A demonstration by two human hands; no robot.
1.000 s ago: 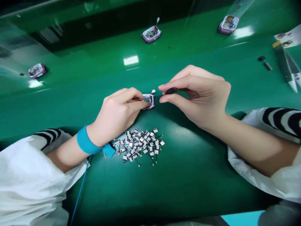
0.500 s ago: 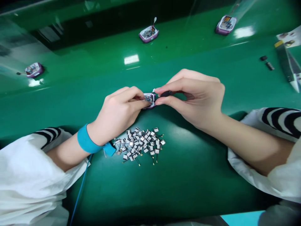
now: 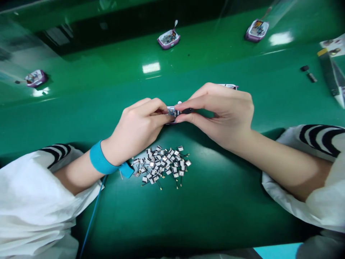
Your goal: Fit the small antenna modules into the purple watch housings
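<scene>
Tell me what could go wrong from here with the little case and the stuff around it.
The dark part is pinched in the fingertips of the right hand, so it might slip loose.
The circuit board is exposed in the open case, and the left hand reaches over its edge; a stray press could damage it.
The wristband's blue tab sits right by the pile of small parts and could snag or scatter some.

This looks like an electronics workshop, given the green bench (image 3: 215,208), circuit-filled case (image 3: 168,40) at twelve o'clock, heaped small parts (image 3: 162,163) at six and corded wristband (image 3: 100,159) at eight.
</scene>
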